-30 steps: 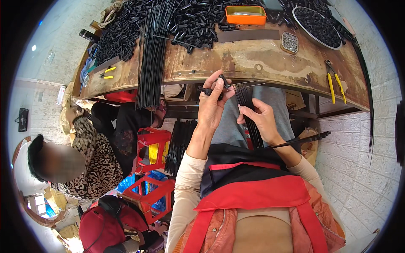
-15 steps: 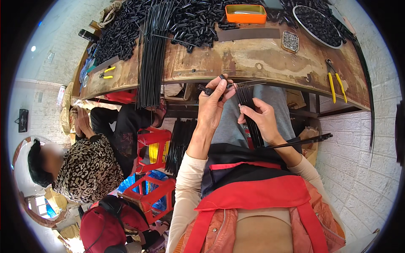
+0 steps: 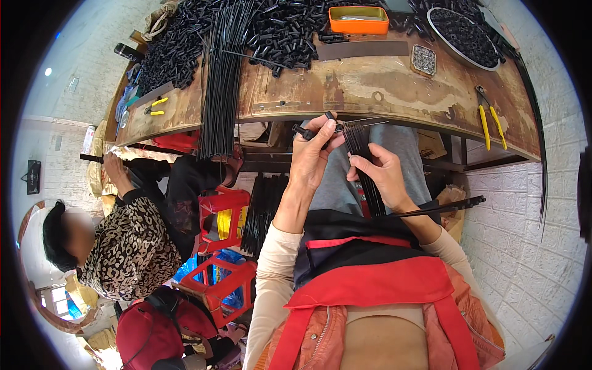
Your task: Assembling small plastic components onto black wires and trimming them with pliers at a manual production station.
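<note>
Just off the table's near edge, my left hand is closed around a few small black tubular pieces, one sticking up at the thumb tip. To its right, my right hand pinches a fanned bundle of thin black rods between thumb and fingers. The rods' upper ends come close to my left fingertips, and their lower part reaches down to my lap. A thin pale needle-like wire crosses near the rod tops; what holds it is hard to make out.
The wooden table bears heaped black pieces, long black rods, an orange tin, a round tray, a small metal-filled box and yellow-handled pliers. At left sit a co-worker and red stools.
My left hand has shifted slightly to the right with its black pieces; my right hand stays nearly still. The co-worker's hands have moved, and a dark strip now shows at them.
</note>
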The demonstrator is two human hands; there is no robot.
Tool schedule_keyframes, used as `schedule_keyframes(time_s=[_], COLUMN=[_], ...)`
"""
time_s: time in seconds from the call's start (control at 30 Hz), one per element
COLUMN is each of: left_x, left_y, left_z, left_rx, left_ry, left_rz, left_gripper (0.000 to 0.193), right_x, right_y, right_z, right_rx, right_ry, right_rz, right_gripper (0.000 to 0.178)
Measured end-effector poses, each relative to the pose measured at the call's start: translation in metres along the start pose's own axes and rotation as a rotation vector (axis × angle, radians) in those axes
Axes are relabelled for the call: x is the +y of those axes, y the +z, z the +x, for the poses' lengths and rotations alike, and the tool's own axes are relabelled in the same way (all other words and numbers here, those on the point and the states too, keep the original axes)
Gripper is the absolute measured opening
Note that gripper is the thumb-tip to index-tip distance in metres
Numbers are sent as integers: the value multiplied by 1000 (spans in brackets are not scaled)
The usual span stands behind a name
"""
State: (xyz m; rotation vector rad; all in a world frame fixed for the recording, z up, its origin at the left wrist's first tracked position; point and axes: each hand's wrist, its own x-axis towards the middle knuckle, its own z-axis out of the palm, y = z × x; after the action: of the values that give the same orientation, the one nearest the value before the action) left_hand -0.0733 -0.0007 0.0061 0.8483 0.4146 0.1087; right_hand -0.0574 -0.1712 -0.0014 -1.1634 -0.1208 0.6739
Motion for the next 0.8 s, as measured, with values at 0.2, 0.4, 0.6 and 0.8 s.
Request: schedule_keyframes(time_s=[0.2,0.4,0.6,0.8], left_x=[3,12,16,12], left_y=[-6,0,13,10], left_z=[2,-4,-22,-20], left_rx=[-22,-40,35,41], left_ry=[-3,-16,54,149], left_rz=[41,77,52,186], left_gripper=[23,25,25,12], right_x=[-1,-4,-3,-4], right_y=[4,7,10,11], right_z=[-3,-6,-7,-8], right_rx=[10,6,20,15], right_ry=[-12,-13,-21,-27], right_rz=[-14,-7,-25,-33], right_gripper=[18,18,20,21])
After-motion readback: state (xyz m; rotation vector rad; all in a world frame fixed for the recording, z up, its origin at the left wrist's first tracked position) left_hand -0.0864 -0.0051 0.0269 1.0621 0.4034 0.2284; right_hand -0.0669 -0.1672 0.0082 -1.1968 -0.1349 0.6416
